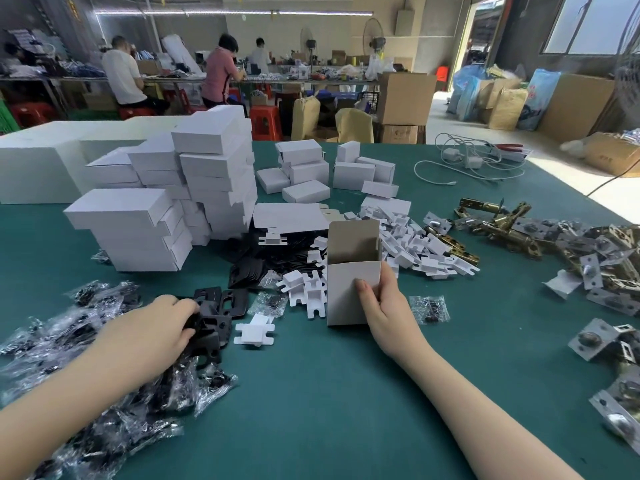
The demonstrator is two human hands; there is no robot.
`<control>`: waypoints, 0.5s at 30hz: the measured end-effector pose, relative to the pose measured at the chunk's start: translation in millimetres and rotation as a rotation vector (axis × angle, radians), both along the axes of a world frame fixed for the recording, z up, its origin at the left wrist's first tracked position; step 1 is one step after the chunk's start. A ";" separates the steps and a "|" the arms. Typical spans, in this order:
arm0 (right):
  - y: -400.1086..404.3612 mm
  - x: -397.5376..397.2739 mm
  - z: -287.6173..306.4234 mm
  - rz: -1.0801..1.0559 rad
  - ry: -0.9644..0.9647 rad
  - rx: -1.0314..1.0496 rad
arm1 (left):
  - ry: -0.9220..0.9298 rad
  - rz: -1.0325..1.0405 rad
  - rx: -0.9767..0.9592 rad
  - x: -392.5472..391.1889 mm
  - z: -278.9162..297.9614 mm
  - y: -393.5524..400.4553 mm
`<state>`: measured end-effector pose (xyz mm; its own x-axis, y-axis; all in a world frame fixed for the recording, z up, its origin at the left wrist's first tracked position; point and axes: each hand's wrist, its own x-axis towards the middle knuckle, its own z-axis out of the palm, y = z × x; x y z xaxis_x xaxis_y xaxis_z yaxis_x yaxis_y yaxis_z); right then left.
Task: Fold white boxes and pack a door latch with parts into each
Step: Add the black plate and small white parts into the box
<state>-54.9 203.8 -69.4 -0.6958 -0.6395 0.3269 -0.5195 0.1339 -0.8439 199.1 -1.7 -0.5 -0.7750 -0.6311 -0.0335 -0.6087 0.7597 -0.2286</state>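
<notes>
The left hand (166, 327) covered part of the black plates (216, 315), so its grip stayed unclear. The open box (349, 275) hid its own inside. Brass latches (620, 403) ran off the right edge.

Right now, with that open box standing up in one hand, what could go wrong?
1. The upright box is steadied only by the right hand; it might tip.
2. The left hand grips black plates that lie overlapped, so it may lift more than one.
3. Screw bags nearby could get skipped.
</notes>
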 end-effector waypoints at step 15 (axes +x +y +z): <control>1.0 0.0 -0.3 0.015 -0.004 -0.007 | -0.060 -0.106 0.256 10.0 10.2 -6.8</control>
